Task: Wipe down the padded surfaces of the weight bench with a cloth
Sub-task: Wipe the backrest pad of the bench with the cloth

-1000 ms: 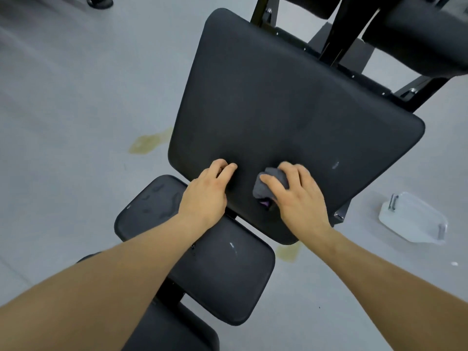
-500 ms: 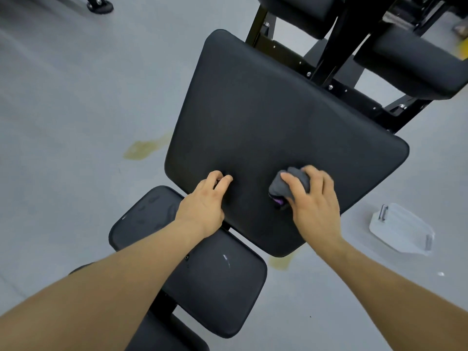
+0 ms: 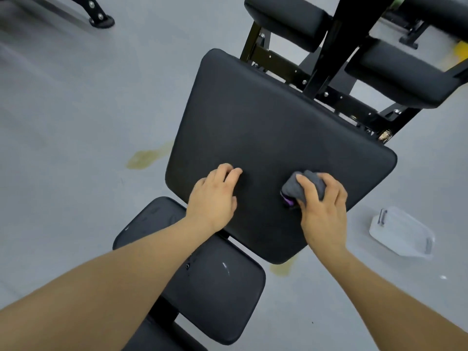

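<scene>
A large black padded bench pad (image 3: 266, 127) fills the middle of the view, tilted. My right hand (image 3: 321, 211) presses a bunched grey cloth (image 3: 293, 187) with a purple patch against the pad's lower right part. My left hand (image 3: 215, 196) rests flat on the pad's lower left edge, fingers slightly curled, holding nothing. Below it lies a smaller black seat pad (image 3: 215, 282) with pale scuff marks. Part of a third pad shows at the bottom edge.
Black steel frame (image 3: 326, 46) and two more black pads (image 3: 286, 19) (image 3: 405, 77) stand behind the big pad. A white tray-like object (image 3: 402, 231) lies on the grey floor at right. Yellowish stains (image 3: 144, 158) mark the floor at left. Another machine's foot (image 3: 101, 21) is top left.
My right hand has slid the cloth rightward across the lower part of the pad. The left hand stays at the pad's lower left edge. My view has tilted up, showing more frame.
</scene>
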The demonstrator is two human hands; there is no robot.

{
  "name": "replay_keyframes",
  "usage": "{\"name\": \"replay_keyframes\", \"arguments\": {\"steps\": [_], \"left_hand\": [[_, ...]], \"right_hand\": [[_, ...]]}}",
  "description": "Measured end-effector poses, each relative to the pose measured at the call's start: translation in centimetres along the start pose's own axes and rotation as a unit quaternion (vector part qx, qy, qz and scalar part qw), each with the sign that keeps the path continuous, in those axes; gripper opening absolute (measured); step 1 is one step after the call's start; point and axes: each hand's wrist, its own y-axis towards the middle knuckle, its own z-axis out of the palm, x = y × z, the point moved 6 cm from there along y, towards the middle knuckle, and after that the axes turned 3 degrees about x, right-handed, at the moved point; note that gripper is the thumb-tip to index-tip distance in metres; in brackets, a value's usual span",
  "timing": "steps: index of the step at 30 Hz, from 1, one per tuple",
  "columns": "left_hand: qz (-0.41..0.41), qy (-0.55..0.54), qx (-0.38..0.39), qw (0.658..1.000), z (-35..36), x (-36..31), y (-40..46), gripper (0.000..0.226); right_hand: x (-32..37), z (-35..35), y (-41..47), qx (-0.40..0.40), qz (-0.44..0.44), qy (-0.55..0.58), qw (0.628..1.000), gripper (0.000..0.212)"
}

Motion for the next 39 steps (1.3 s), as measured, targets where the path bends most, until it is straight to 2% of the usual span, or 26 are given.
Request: {"name": "replay_keyframes", "arguments": {"steps": [3,7,9,13,16,19,22,25,28,32,35,37,39], "left_hand": [[0.027,0.006,-0.037,0.999,-1.1,-1.4,2.4,0.062],[0.018,-0.002,-0.043,0.999,-1.5,-2.4,4.6,0.062],[0.014,0.006,-0.038,0.999,-1.4,-2.5,4.8,0.063],[0.024,0.028,-0.013,0.999,-1.0,-2.4,4.5,0.068],[0.023,0.026,0.013,0.999,-1.0,-2.3,4.6,0.071],[0.019,0.018,0.038,0.999,-1.1,-2.4,4.7,0.074],[0.024,0.011,0.051,0.998,-1.2,-2.4,4.9,0.078],[0.027,0.018,0.057,0.998,-1.3,-2.2,4.9,0.081],[0.026,0.022,0.065,0.997,-1.3,-2.1,4.8,0.081],[0.024,0.021,0.077,0.997,-1.7,-2.4,5.1,0.081],[0.018,0.022,0.087,0.996,-1.7,-2.2,5.2,0.081],[0.019,0.025,0.089,0.996,-1.6,-2.2,5.2,0.083],[0.015,0.031,0.084,0.996,-1.4,-2.1,5.2,0.084]], "right_hand": [[0.5,-0.2,3.6,0.007,0.002,-0.008,1.000,0.051],[1.4,-0.7,12.2,0.016,0.023,-0.007,1.000,0.044],[1.2,-0.6,12.3,0.016,0.019,-0.004,1.000,0.045],[-1.7,-1.1,5.7,-0.011,0.036,-0.001,0.999,0.044],[-3.1,-1.3,3.2,-0.002,0.036,-0.009,0.999,0.046],[-2.1,-1.4,6.2,-0.003,0.084,-0.004,0.996,0.044],[0.3,-0.9,13.1,0.000,0.130,0.032,0.991,0.044],[2.5,-0.5,17.7,0.016,0.068,0.021,0.997,0.044],[1.2,-0.7,15.1,0.022,0.023,0.019,0.999,0.044],[-4.0,-2.2,8.7,0.015,0.082,0.010,0.996,0.045],[-3.6,-2.2,9.5,0.023,0.110,-0.002,0.994,0.045],[-1.3,-1.6,11.9,0.027,0.091,-0.002,0.995,0.044],[1.3,-0.8,14.2,0.038,0.031,0.000,0.999,0.046]]}}
